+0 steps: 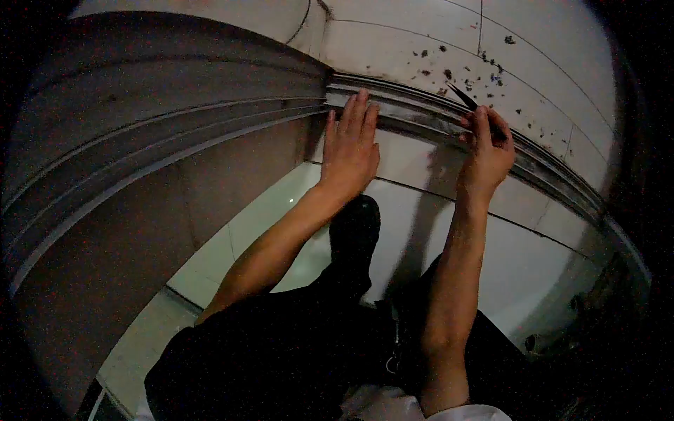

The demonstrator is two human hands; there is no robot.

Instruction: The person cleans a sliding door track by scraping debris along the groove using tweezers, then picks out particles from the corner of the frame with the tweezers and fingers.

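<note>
My right hand [486,154] is closed around a pair of slim black tweezers [461,97], or a tool much like them. Their narrow tip points up and left over the pale tiled floor, among dark crumbs of debris [448,74]. Below that hand runs a grooved metal door track [418,116], with grime along its channels. My left hand [349,147] lies flat, fingers stretched out, on the track's left end near the corner. Nothing shows in it. The far end of the tweezers is hidden in my right palm.
A dark wall or door frame with long ridges [161,116] rises on the left and meets the track at the corner. More debris is scattered over the tiles [554,84] beyond the track. My black shoe [356,217] stands on the pale floor on the near side.
</note>
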